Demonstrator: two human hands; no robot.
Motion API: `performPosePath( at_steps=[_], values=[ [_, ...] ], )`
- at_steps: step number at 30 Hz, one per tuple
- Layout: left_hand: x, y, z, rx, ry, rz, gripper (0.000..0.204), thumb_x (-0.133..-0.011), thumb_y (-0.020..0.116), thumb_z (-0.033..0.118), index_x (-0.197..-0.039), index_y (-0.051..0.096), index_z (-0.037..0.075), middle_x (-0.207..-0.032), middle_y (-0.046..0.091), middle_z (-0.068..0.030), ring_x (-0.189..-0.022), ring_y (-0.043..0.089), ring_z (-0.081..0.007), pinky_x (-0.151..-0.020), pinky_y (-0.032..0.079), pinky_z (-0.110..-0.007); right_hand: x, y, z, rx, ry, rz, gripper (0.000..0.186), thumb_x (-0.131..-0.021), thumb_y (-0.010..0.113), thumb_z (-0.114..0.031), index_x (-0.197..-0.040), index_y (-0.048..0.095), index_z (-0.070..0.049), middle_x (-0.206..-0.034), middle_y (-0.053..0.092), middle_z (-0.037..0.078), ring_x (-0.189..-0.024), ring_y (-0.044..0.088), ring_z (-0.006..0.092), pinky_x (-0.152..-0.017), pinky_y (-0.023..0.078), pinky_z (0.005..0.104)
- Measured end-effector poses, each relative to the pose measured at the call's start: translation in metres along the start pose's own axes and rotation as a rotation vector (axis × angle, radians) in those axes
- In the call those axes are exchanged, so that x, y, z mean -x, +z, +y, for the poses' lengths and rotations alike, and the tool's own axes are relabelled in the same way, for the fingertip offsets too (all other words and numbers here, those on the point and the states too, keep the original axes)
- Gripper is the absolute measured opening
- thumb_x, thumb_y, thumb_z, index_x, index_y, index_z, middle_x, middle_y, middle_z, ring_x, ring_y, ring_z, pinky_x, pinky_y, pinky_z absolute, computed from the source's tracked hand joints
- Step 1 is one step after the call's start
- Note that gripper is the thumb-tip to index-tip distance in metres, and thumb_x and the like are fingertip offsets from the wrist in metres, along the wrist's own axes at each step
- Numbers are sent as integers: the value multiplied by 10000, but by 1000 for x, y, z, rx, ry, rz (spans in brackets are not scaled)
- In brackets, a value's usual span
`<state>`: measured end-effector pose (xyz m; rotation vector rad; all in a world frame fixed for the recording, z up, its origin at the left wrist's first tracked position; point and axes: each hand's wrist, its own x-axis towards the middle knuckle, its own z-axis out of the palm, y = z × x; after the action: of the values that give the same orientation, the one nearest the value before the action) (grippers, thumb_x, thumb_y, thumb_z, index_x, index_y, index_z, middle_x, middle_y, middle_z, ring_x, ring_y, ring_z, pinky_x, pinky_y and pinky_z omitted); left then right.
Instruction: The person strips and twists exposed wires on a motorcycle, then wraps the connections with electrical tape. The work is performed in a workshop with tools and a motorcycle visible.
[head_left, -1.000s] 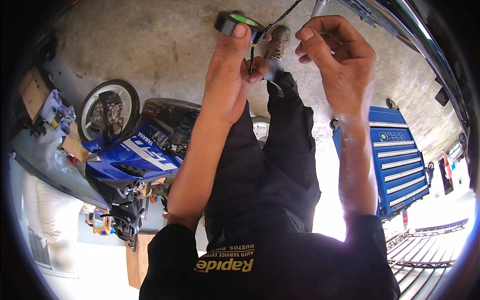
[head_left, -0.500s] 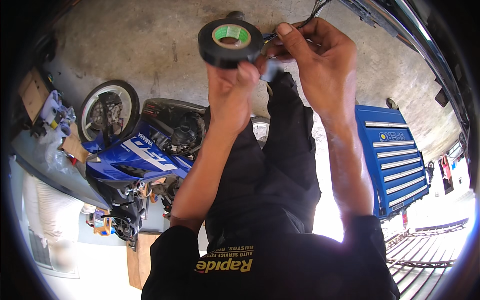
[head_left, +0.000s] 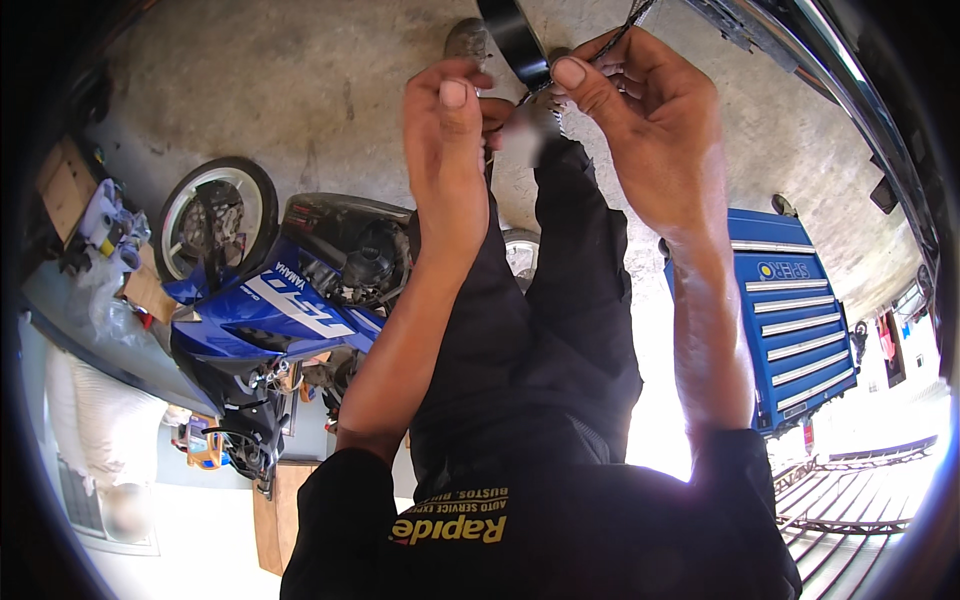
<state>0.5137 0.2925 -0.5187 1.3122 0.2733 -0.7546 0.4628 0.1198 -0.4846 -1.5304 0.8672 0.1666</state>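
My right hand pinches a thin dark wire bundle between thumb and fingers. The bundle runs up and away past the top edge, beside a dark vehicle edge. A roll of black electrical tape is seen edge-on at the top, its lower end close to the wire by my right fingertips. My left hand is raised left of the roll, thumb up and fingers loosely bent and apart. Nothing shows in its grasp, though some fingertips are partly hidden. Whether the tape is stuck to the wire is not clear.
A blue motorcycle stands at the left, near a bench with plastic bags. On the right is a blue tool cabinet with several drawers. A dark vehicle edge curves along the upper right. Concrete floor lies beneath.
The tape roll has left my left hand, moved up and right, and turned from face-on to edge-on. My left fingers have loosened. My right hand keeps its pinch on the wires.
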Motion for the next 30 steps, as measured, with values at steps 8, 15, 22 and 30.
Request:
performPosePath(
  at_steps=[8,15,22,30],
  values=[
    [-25,11,9,116,-423,-150,588,-1100,672,613,-1289,699,58,-1147,705,-28,-919,632,-112,-778,463,-285,3,-1,-7,100,-65,-33,217,-1051,823,-162,-1158,757,15,-1005,792,56,-965,743,123,-903,596,309],
    [-18,2,6,94,-292,-122,463,-1139,662,494,-1401,611,116,-1195,676,15,-833,569,-82,-750,438,-263,0,2,4,3,0,58,216,-1039,836,-170,-1116,773,21,-953,789,52,-869,739,120,-806,598,296],
    [-2,-4,-4,169,173,-124,659,-966,895,217,-1486,497,151,-1271,668,-45,-975,627,-92,-797,466,-254,-5,6,7,-27,123,105,229,-1048,820,-195,-1102,781,24,-905,784,52,-778,719,109,-735,576,269],
    [0,-4,-1,-105,231,-99,339,-952,884,37,-1253,730,52,-1256,658,-69,-897,650,-71,-727,451,-213,-2,-7,11,125,-48,35,260,-1003,837,-233,-1092,801,9,-898,797,82,-835,729,144,-762,569,314]
  ],
)
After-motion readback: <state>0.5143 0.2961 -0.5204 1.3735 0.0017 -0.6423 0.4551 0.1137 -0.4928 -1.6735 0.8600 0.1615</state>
